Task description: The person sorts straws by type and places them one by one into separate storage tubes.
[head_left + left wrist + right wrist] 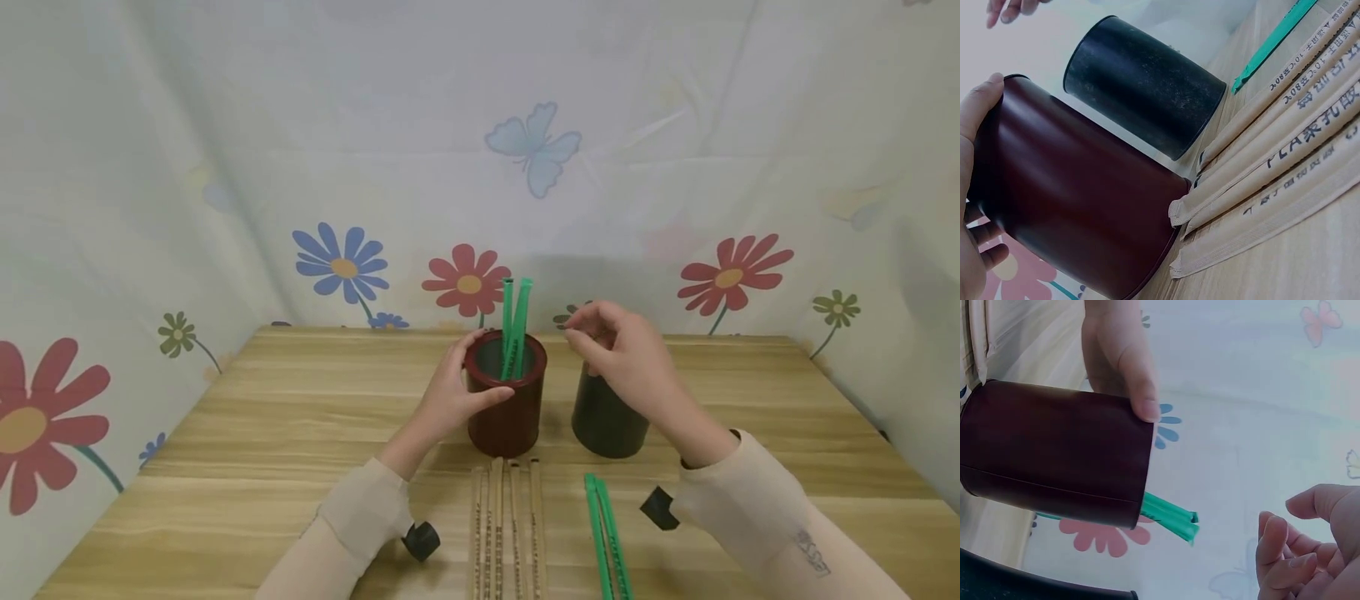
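My left hand [457, 387] grips a dark red cup [506, 417] by its left side, thumb across the front near the rim. Two green-wrapped straws [517, 325] stand upright in that cup. Beside it on the right is a black cup [611, 421]. Above the black cup's rim hovers my right hand [630, 350], its fingers bent and nothing between them; the right wrist view shows its thumb and fingertips apart. In front of the red cup lie several brown paper-wrapped straws [498, 533], side by side. Two more green-wrapped straws [607, 537] lie to their right.
Both cups stand on a wood-grain table [322, 417]. Behind it hangs a pale cloth [420, 183] printed with flowers and a butterfly. A black strap end [422, 542] sticks out at the left wrist, another black piece [660, 508] at the right.
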The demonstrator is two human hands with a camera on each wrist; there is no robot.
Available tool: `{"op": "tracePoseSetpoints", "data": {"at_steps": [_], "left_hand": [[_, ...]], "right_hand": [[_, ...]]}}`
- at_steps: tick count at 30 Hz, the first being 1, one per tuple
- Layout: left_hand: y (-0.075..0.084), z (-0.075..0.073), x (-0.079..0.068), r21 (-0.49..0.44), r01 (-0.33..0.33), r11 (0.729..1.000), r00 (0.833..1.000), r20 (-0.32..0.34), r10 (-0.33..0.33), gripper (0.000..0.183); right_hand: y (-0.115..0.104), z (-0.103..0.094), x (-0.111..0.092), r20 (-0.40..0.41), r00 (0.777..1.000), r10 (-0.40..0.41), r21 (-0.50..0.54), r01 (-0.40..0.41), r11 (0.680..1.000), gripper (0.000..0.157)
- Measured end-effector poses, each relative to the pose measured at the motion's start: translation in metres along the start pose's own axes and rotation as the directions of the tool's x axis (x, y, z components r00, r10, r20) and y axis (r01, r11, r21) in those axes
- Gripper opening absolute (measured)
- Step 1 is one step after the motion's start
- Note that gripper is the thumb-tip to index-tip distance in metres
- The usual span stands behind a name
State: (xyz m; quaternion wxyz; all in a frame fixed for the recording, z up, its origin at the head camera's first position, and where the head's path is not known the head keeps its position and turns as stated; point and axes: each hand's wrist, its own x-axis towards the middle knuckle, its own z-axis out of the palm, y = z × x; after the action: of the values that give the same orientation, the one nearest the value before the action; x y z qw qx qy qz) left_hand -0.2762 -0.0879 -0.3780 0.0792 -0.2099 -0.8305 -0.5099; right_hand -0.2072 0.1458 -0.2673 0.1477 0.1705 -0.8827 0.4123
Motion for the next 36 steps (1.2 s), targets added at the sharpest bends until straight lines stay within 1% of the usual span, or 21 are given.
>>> {"op": "tracePoseSetpoints", "data": {"at_steps": [4, 8, 14, 19, 26, 33, 36], "left_hand": [[0.001, 0.000, -0.001, 0.000, -0.006, 1.000, 1.000, -0.001, 0.006, 0.094], [0.001, 0.000, 0.000, 0.001, 0.004, 1.000, 1.000, 0.005, -0.004, 0.093], [0.001, 0.000, 0.001, -0.002, 0.016, 1.000, 1.000, 0.012, -0.016, 0.092], [0.001, -0.001, 0.001, -0.006, 0.014, 1.000, 1.000, 0.014, -0.014, 0.092], [0.002, -0.001, 0.001, 0.001, 0.012, 1.000, 1.000, 0.012, -0.012, 0.092], [0.003, -0.001, -0.001, 0.003, 0.023, 1.000, 1.000, 0.013, -0.023, 0.092], [0.003, -0.001, 0.000, 0.001, 0.025, 1.000, 1.000, 0.014, -0.025, 0.092]], "right_hand": [[-0.003, -0.005, -0.009, -0.011, 0.999, -0.031, -0.016, 0.031, 0.999, 0.016], [-0.007, -0.010, -0.019, -0.010, 0.999, -0.047, -0.032, 0.047, 0.998, 0.014], [-0.008, -0.016, -0.038, 0.032, 0.999, -0.012, -0.046, 0.013, 0.999, 0.015], [-0.002, -0.020, -0.050, 0.067, 0.998, 0.009, -0.023, -0.007, 1.000, 0.013], [0.009, -0.022, -0.064, 0.109, 0.994, 0.027, -0.020, -0.025, 0.999, 0.013], [0.025, -0.016, -0.075, 0.161, 0.985, 0.060, -0.047, -0.053, 0.998, 0.012], [0.032, -0.012, -0.080, 0.183, 0.980, 0.071, -0.039, -0.065, 0.997, 0.012]]}}
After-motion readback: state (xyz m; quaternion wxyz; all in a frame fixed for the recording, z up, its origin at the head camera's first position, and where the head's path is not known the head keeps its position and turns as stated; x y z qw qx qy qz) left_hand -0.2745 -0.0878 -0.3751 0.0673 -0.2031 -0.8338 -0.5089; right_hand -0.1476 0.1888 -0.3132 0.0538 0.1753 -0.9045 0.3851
